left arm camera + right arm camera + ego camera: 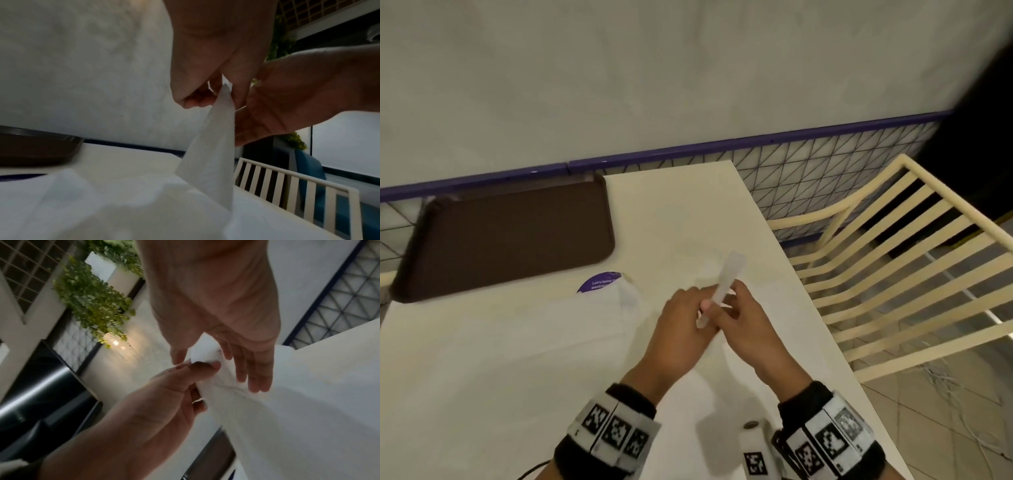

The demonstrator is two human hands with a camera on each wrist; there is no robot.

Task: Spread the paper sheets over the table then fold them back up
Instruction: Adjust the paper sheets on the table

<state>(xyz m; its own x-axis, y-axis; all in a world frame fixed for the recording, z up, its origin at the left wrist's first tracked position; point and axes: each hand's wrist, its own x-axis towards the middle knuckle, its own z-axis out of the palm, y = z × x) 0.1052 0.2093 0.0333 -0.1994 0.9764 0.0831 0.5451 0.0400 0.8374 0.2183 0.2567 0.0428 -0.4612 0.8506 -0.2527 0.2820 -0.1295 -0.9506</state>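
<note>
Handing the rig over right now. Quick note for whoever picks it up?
Left hand: pinches the raised end of a sheet.
Right hand: fingers straight against the same sheet, no clear grip.
The held sheet's lower part trails on the table. A second sheet lies flat to the left, in front of the tray.
Done: the second sheet looks spread.
Left: I cannot tell whether the held sheet is being spread or folded. Nothing looks folded up yet, so folding both likely remains.

The left hand [164, 402] pinches the top of the paper [230, 395]. The right hand [216, 313] is just above the paper, fingers straight.
</note>
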